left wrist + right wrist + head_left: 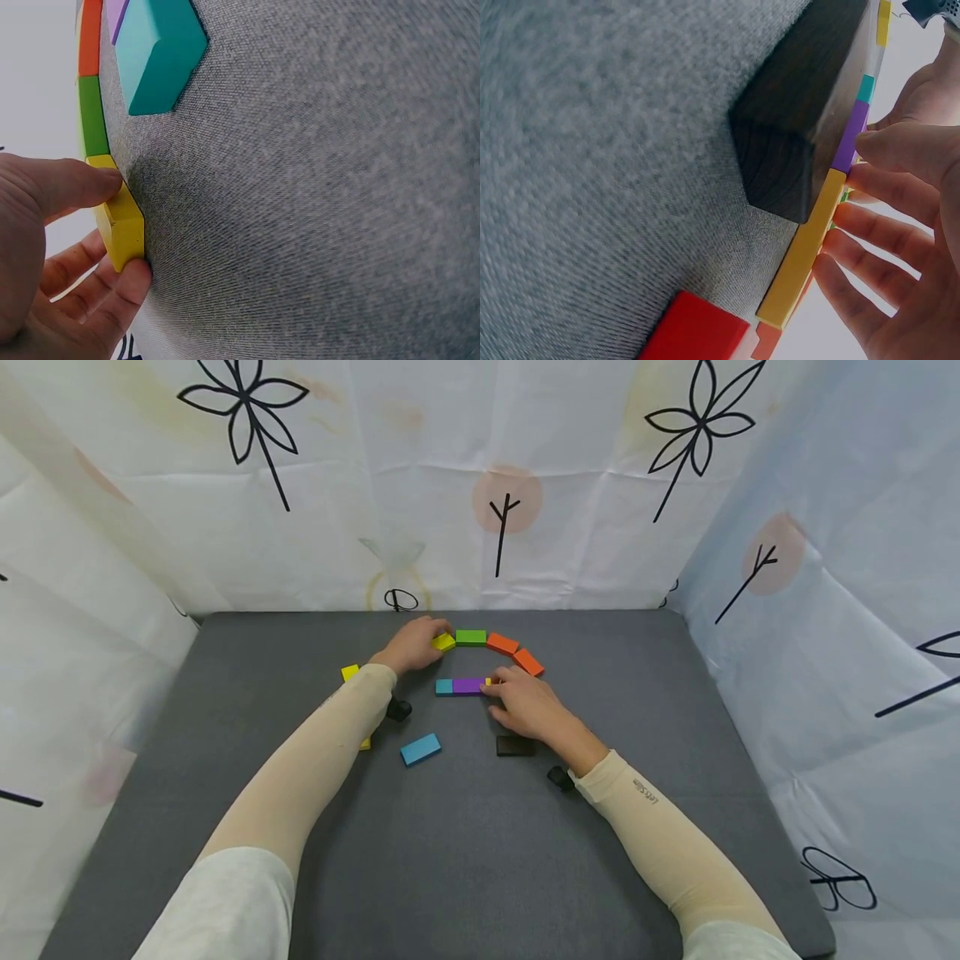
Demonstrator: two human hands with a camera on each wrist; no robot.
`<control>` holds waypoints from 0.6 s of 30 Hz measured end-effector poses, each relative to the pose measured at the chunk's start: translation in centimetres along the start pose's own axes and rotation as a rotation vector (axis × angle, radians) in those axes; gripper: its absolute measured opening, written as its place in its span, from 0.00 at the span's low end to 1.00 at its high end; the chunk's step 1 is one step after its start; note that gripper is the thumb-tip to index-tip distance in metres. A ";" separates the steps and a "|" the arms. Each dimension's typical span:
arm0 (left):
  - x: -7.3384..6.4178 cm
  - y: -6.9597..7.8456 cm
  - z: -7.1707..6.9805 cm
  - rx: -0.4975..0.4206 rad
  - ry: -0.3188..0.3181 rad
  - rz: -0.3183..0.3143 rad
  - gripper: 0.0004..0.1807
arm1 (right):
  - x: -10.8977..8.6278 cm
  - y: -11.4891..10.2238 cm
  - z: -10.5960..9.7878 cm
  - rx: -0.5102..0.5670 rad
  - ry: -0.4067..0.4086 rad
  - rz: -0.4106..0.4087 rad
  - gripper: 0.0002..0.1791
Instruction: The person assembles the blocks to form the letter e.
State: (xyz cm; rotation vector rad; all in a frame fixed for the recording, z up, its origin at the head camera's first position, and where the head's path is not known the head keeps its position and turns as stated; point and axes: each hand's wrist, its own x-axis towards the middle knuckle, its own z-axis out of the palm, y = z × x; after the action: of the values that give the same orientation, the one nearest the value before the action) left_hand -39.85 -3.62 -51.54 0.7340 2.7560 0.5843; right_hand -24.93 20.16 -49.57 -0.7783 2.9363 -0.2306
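My left hand [411,645] pinches a yellow block [124,217] between thumb and fingertips. That block meets the end of a green block [471,637], from which two orange blocks [502,643] curve round to the right. My right hand [528,703] has its fingers loosely extended along a yellow-orange block [804,251], fingertips right at its side. This block lies end to end with a purple block [467,687] and a teal block [444,687]. In the head view my right hand hides most of the yellow-orange block.
Nearer me lie a blue block [421,749] and a dark wooden block [515,746]. A red block [694,330] shows low in the right wrist view. Yellow blocks [350,672] peek out beside my left forearm. Printed white cloth [435,485] hangs behind the grey table [480,860].
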 end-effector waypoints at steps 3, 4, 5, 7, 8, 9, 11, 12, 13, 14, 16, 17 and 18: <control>-0.2 0.0 0.1 -0.003 0.006 0.002 0.26 | 0.0 -0.1 0.1 -0.001 -0.003 0.002 0.23; -0.2 -0.1 0.1 -0.002 0.010 0.003 0.26 | 0.0 -0.1 0.1 -0.001 -0.005 0.005 0.23; -0.2 -0.1 0.1 -0.003 0.012 0.005 0.26 | 0.0 -0.2 0.1 0.000 -0.007 0.008 0.23; -0.3 -0.2 0.2 -0.009 0.016 0.010 0.26 | 0.0 -0.2 0.0 -0.001 -0.011 0.012 0.24; -0.3 -0.2 0.2 -0.010 0.017 0.011 0.26 | 0.0 -0.2 0.0 -0.001 -0.012 0.012 0.24; -0.4 -0.3 0.2 -0.012 0.018 0.013 0.26 | 0.0 -0.2 0.0 -0.002 -0.013 0.013 0.24; -0.5 -0.5 0.1 -0.019 0.025 0.013 0.26 | 0.0 -0.2 0.0 -0.004 -0.013 0.010 0.23; -0.7 -0.5 0.0 -0.024 0.030 0.012 0.27 | -0.1 -0.2 0.0 -0.007 -0.012 0.009 0.23; -0.8 -0.6 -0.1 -0.028 0.037 0.011 0.27 | -0.1 -0.2 0.0 -0.008 -0.012 0.007 0.23; -1.0 -0.6 -0.2 -0.039 0.041 0.008 0.27 | -0.1 -0.2 0.0 -0.008 -0.013 0.006 0.23; -1.3 -0.7 -0.6 -0.057 0.055 0.006 0.28 | -0.1 -0.2 0.0 -0.006 -0.013 0.005 0.23; -1.5 -0.7 -0.8 -0.068 0.060 0.004 0.28 | -0.1 -0.2 0.0 -0.006 -0.013 0.006 0.23; -1.7 -0.7 -1.0 -0.079 0.065 0.004 0.28 | -0.1 -0.2 -0.1 -0.004 -0.013 0.007 0.23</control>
State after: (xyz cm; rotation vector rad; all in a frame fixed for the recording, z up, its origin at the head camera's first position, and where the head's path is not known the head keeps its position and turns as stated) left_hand -39.05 -5.35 -50.75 0.7146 2.7730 0.7254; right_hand -24.72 20.04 -49.44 -0.7666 2.9279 -0.2190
